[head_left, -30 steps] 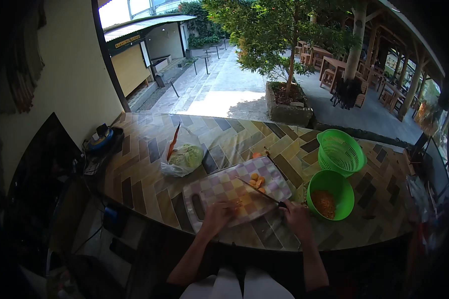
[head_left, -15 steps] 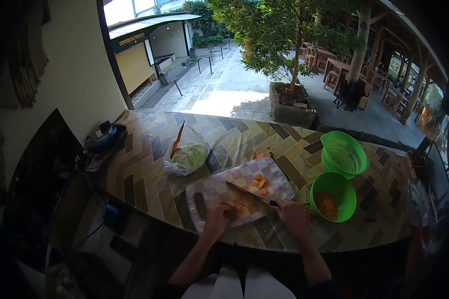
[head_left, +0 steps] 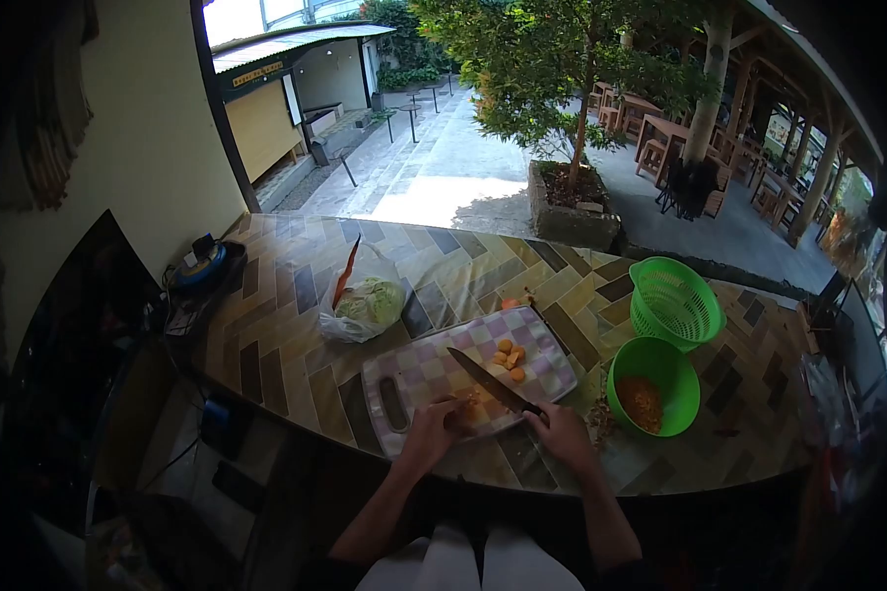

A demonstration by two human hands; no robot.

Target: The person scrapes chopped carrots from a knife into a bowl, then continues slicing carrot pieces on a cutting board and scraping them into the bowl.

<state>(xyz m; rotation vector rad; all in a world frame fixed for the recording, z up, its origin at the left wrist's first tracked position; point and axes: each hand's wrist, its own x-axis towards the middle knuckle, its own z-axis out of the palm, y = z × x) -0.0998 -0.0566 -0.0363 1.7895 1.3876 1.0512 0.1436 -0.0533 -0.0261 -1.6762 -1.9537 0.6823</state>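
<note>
A checkered pink and white cutting board [head_left: 414,369] lies on the patterned table. My right hand [head_left: 562,433] is closed round the handle of a knife [head_left: 490,380], whose blade slants up and left over the board. My left hand [head_left: 434,430] rests at the board's near edge, its fingers curled beside small chopped orange bits [head_left: 476,402]; what they hold, if anything, is hidden. Several orange chunks [head_left: 510,359] sit on the board beyond the blade. To the right, a green bowl [head_left: 687,386] holds shredded orange food [head_left: 641,402].
A green strainer basket [head_left: 675,300] stands behind the bowl. At the back left is a plastic bag [head_left: 362,307] with pale green vegetable and a reddish strip. Orange scraps [head_left: 518,301] lie behind the board. A blue device [head_left: 200,266] sits at the far left.
The knife blade has turned so its flat side shows less, and it now slants more steeply beside the chunks. My right hand has shifted slightly left. The whole view has moved a little.
</note>
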